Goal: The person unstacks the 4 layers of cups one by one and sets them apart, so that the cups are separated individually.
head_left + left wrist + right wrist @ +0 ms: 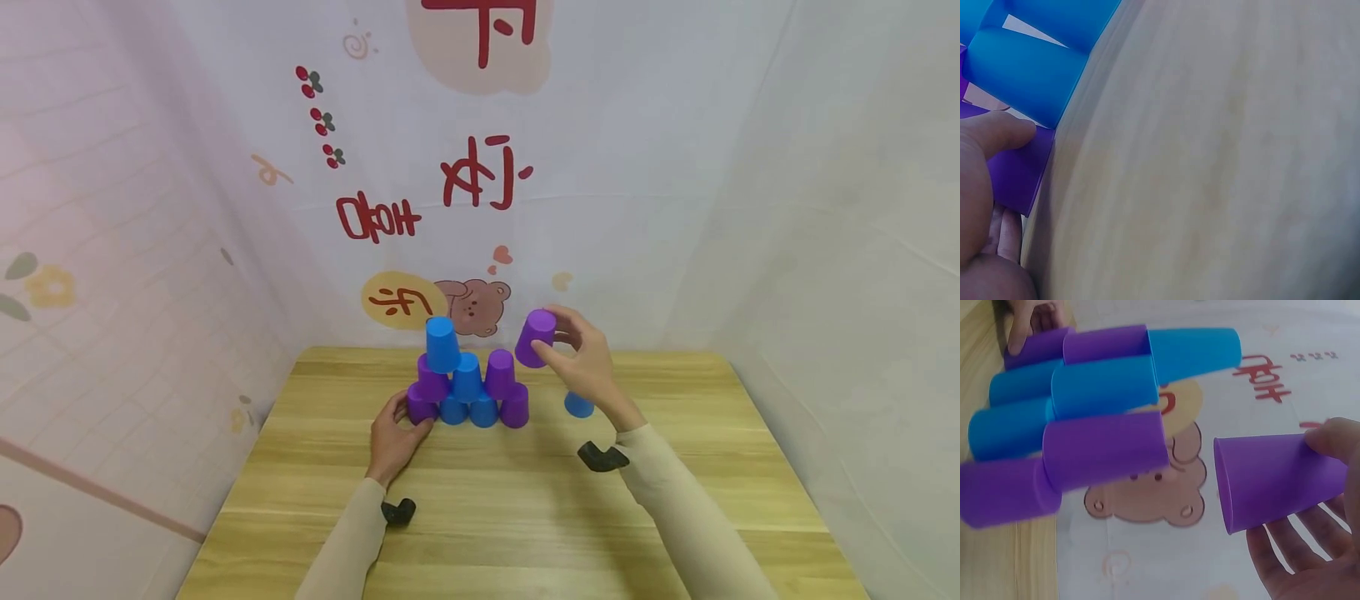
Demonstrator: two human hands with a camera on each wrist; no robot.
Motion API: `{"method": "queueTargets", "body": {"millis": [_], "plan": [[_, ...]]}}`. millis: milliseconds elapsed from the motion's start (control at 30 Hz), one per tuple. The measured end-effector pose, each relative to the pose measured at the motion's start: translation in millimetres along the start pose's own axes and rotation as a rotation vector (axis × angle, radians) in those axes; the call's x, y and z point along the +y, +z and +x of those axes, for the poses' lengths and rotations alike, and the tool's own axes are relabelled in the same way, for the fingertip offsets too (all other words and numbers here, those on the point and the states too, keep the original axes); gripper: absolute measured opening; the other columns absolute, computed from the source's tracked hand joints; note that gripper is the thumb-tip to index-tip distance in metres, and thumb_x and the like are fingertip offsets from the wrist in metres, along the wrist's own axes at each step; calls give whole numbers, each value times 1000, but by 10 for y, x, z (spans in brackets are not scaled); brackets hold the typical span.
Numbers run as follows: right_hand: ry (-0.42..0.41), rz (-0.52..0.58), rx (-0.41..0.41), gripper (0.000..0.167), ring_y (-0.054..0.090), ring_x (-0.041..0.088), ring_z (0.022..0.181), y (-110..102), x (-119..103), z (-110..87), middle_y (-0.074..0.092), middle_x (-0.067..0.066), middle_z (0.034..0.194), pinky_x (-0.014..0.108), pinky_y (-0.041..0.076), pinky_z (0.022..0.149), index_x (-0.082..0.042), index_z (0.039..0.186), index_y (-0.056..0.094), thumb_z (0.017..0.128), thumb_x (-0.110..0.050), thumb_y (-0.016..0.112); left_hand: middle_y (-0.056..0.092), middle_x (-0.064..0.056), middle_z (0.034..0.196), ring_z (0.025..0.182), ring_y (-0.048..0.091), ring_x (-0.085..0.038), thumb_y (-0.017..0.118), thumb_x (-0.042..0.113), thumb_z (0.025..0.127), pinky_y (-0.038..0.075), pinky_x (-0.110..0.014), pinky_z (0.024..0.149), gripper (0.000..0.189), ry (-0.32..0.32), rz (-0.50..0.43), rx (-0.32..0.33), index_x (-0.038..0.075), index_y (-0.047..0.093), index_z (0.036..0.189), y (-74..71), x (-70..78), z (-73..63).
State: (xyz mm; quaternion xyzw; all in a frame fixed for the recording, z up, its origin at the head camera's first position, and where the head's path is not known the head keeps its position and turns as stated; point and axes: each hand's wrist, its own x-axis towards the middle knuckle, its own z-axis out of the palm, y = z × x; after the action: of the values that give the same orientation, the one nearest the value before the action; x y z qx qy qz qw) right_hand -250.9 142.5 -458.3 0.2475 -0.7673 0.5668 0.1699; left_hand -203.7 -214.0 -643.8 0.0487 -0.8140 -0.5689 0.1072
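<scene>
Upside-down cups stand in a stack on the table. Its bottom row has a purple cup (422, 405) at the left end, two blue cups (483, 410) and a purple cup (515, 407) at the right end. Above them sit a purple cup (432, 380), a blue cup (467, 378) and another purple cup (500, 375). One blue cup (442, 345) tops the left side. My left hand (393, 442) grips the bottom-left purple cup between thumb and fingers. Raised right of the top blue cup, my right hand (588, 362) holds an upside-down purple cup (1279, 478) in the air, apart from the stack.
A lone blue cup (579, 405) stands on the wooden table (480, 517) right of the stack, partly hidden by the right hand. Behind the table hangs a printed white cloth (622, 250), with more cloth on both sides.
</scene>
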Motion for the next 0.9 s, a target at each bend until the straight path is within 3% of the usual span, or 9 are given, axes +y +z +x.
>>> {"method": "queueTargets", "body": {"millis": [167, 633, 900], "plan": [[10, -18, 23, 57, 71, -2, 117, -197, 51, -53, 76, 24, 137, 14, 63, 101, 0, 149, 66, 96, 3, 85, 67, -19, 159, 147, 67, -41, 93, 10, 92, 52, -57, 131, 72, 2, -2, -1, 9, 61, 157, 5, 4, 6], [71, -83, 64, 56, 69, -6, 118, -659, 236, -322, 72, 28, 139, 10, 60, 102, 3, 150, 63, 98, 5, 82, 70, -20, 156, 143, 70, -40, 94, 9, 91, 55, -56, 128, 72, -1, 1, 17, 8, 63, 156, 21, -22, 4], [95, -93, 104, 55, 70, -6, 119, -876, 302, -432, 73, 21, 137, 8, 59, 102, 3, 151, 63, 99, 5, 81, 69, -20, 157, 143, 70, -40, 94, 8, 91, 56, -54, 127, 73, 9, 3, 11, 7, 62, 156, 15, -26, 11]]}}
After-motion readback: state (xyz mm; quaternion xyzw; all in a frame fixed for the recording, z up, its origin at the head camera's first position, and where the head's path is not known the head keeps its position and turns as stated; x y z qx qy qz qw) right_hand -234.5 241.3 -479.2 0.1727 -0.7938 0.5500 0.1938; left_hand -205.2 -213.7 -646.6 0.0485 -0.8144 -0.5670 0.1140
